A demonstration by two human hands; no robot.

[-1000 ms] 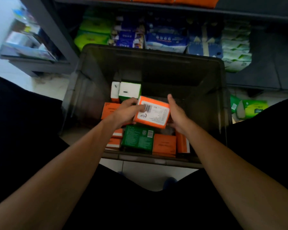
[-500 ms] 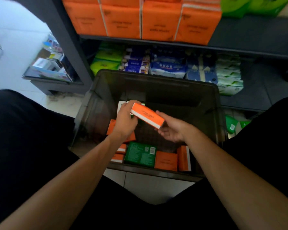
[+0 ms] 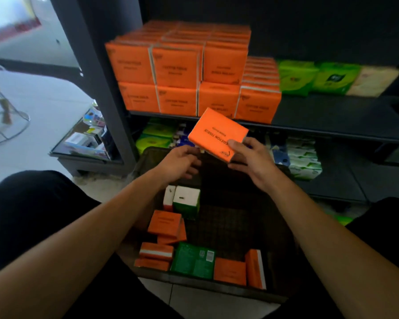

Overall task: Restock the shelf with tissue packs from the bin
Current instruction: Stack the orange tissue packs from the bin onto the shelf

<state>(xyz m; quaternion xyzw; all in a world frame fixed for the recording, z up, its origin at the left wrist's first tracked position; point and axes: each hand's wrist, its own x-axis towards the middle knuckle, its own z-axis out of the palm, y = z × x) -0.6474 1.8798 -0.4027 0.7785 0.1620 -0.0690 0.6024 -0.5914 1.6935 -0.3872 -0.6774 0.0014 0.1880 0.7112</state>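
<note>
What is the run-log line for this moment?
phase: orange tissue pack held above bin | right hand: grips pack | left hand: beside pack, contact unclear | bin: more packs inside | shelf: orange stacks ahead

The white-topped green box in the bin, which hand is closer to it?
Left. The left hand is just above the white-topped green box in this view; the right hand is up and off to the box's right, holding the orange tissue pack.
</note>
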